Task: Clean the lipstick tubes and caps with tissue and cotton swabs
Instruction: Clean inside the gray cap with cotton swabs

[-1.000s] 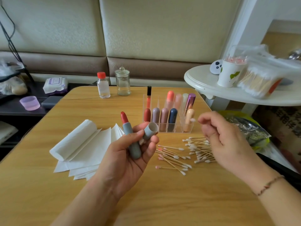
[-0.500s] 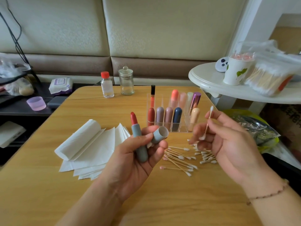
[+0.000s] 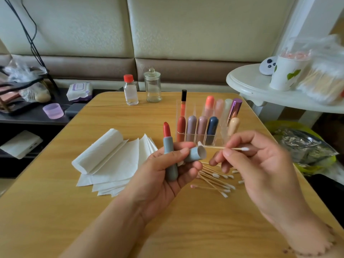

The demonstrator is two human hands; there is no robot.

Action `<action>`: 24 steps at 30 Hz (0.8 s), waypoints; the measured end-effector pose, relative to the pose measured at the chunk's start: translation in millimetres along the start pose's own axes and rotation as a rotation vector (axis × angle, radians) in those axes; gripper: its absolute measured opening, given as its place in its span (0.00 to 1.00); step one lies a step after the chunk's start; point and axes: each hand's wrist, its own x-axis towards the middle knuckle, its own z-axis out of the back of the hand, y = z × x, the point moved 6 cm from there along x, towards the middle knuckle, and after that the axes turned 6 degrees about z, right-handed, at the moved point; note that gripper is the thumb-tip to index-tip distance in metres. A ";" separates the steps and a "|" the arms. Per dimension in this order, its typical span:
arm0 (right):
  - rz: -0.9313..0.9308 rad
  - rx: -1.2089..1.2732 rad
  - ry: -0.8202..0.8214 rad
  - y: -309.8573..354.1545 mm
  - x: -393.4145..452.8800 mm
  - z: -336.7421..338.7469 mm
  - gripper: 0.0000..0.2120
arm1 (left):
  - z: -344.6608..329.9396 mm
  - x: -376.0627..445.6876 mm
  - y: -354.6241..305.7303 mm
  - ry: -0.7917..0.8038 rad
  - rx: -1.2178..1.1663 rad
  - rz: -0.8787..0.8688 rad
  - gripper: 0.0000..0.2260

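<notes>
My left hand [image 3: 165, 175] holds an uncapped grey lipstick tube [image 3: 170, 157] upright, its red stick raised, and pinches its grey cap [image 3: 195, 154] with the open end facing right. My right hand [image 3: 260, 164] pinches a cotton swab [image 3: 221, 147] lying level; its left tip is at the rim of the cap. Loose cotton swabs [image 3: 216, 180] lie on the wooden table [image 3: 55, 211] under my hands. A stack of white tissues [image 3: 111, 161] lies to the left.
A clear organiser [image 3: 208, 127] with several lipsticks stands behind my hands. A small bottle [image 3: 130, 90] with a red cap and a glass jar [image 3: 153, 85] stand at the far edge. A white side table [image 3: 260, 92] at the right carries a paper cup and swab packs.
My right hand picked one swab from the pile, turned it level and brought its tip to the cap's opening. My left hand kept hold of the tube and cap.
</notes>
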 end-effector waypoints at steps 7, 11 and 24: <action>0.092 -0.001 -0.004 6.7 -4.3 5.7 0.02 | 3.8 0.6 -1.9 -0.031 -0.035 0.007 0.06; 0.117 -0.073 0.053 10.0 -5.9 -0.8 0.04 | 3.9 0.8 -1.0 -0.044 -0.034 0.014 0.07; 0.667 -0.969 0.000 38.8 -22.6 -9.0 0.06 | 3.8 1.7 -0.8 -0.044 0.053 -0.012 0.06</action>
